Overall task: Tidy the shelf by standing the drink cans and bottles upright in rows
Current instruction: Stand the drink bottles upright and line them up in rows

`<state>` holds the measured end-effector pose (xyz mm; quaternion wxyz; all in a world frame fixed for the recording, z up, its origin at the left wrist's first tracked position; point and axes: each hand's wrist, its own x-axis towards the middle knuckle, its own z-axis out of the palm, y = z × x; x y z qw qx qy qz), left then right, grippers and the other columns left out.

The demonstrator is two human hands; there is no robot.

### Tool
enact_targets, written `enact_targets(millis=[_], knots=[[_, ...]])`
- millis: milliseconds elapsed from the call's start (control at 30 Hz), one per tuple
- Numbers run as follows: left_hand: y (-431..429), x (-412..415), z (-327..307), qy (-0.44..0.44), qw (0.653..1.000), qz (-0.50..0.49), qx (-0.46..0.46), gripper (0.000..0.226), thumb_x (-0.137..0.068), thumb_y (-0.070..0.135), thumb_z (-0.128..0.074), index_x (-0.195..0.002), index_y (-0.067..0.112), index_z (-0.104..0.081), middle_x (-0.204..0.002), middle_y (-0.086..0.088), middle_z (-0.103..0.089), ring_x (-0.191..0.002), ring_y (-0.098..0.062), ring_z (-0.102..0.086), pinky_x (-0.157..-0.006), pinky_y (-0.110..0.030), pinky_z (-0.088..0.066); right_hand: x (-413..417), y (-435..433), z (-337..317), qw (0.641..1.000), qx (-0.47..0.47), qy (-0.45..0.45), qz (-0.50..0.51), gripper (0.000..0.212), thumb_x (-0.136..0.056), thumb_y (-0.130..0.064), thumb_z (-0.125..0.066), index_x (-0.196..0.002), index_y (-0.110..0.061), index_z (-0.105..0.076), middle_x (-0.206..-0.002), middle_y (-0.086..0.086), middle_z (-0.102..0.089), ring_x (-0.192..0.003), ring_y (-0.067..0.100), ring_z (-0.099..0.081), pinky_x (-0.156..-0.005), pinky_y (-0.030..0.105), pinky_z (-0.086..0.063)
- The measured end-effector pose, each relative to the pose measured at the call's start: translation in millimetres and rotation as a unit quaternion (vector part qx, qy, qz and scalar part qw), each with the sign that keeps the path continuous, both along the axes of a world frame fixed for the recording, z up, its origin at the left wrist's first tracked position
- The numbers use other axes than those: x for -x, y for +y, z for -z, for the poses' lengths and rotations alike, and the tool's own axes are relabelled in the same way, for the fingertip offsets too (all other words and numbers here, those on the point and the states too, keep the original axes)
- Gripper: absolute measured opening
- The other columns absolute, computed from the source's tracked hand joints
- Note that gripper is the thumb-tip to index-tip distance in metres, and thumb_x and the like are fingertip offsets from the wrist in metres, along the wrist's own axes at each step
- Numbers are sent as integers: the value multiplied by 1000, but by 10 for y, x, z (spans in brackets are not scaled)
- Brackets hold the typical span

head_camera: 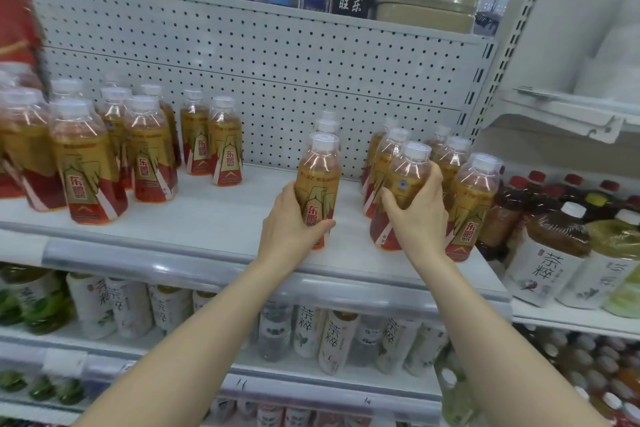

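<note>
While the left hand (291, 224) closes its grip round the lower half of an orange drink bottle (318, 180) at the centre of the frame, thumb lying across the label, the right hand (417, 215) has its grip clamped on a second bottle (408, 166) just to the right. Both stand upright, white caps up, near the front edge of the white shelf (221, 215). Their red-and-gold labels read 东鹏 in red characters. Behind the first, more caps of the same drink run back in a row towards the pegboard back (277, 62). The second is hemmed in by a cluster of like bottles (474, 204), some touching it. At the left of the frame stands another group of the same bottles (86, 163), well apart. At the lower right are larger tea bottles (547, 263) with white labels reading 茶粹; the same writing shows on the bottles on the lower shelf (337, 340). At the top centre a black box (351, 3) reads 旺乐.
</note>
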<state>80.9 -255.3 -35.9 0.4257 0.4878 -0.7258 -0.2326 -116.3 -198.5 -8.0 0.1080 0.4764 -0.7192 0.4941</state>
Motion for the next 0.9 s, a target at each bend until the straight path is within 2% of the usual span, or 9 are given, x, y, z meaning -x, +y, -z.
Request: enact_targets(millis=[67, 200, 400, 467, 533, 667, 900], knots=[[6, -13, -7, -6, 1000, 2, 2, 79, -70, 54, -79, -131, 24, -39, -123, 4, -57, -110, -19, -59, -92, -40, -51, -11, 4, -11, 1000, -5, 0, 3, 84, -87, -45, -67, -150, -21, -17, -137, 3, -50, -116, 25, -56, -88, 31, -42], [7, -50, -36, -25, 1000, 14, 7, 82, -70, 55, -79, -133, 22, -38, -124, 3, -57, -110, -20, -59, -92, -40, -51, -63, 26, -22, 999, -18, 9, 27, 84, -86, -50, -66, -150, -24, -16, -138, 4, -51, -117, 29, -57, -94, 45, -49], [-20, -207, -115, -75, 995, 67, 8, 82, -70, 56, -78, -133, 20, -40, -124, -1, -56, -111, -23, -59, -92, -42, -52, -213, 133, -139, 991, -108, 17, 83, 87, -90, -50, -63, -153, -18, -14, -141, 11, -48, -119, 36, -56, -92, 48, -48], [-44, -334, -143, -97, 991, 87, 22, 80, -75, 54, -77, -137, 19, -41, -131, -3, -54, -117, -24, -57, -96, -40, -49, -280, 199, -151, 985, -133, 33, 109, 84, -91, -48, -61, -153, -15, -15, -139, 14, -46, -119, 36, -54, -91, 49, -49], [-85, -517, -164, -114, 988, 100, 37, 82, -80, 51, -74, -144, 15, -37, -139, -6, -49, -124, -24, -52, -100, -38, -43, -410, 278, -142, 977, -141, 72, 142, 80, -93, -45, -59, -153, -12, -17, -144, 16, -39, -126, 35, -46, -98, 47, -45], [-133, -958, -208, -156, 976, 119, 98, 73, -89, 48, -64, -148, 14, -35, -144, -6, -45, -129, -24, -47, -103, -35, -39, -835, 422, -113, 975, -57, 148, 155, 68, -95, -37, -58, -150, -9, -28, -148, 14, -36, -134, 32, -36, -107, 46, -39], [-337, -1968, -169, -140, 972, 80, 173, 60, -91, 40, -65, -141, 14, -46, -141, -4, -48, -133, -24, -41, -108, -36, -36, -1917, 181, 29, 966, 21, 246, 70, 55, -96, -29, -57, -142, -4, -42, -136, 15, -49, -126, 30, -43, -109, 37, -34]])
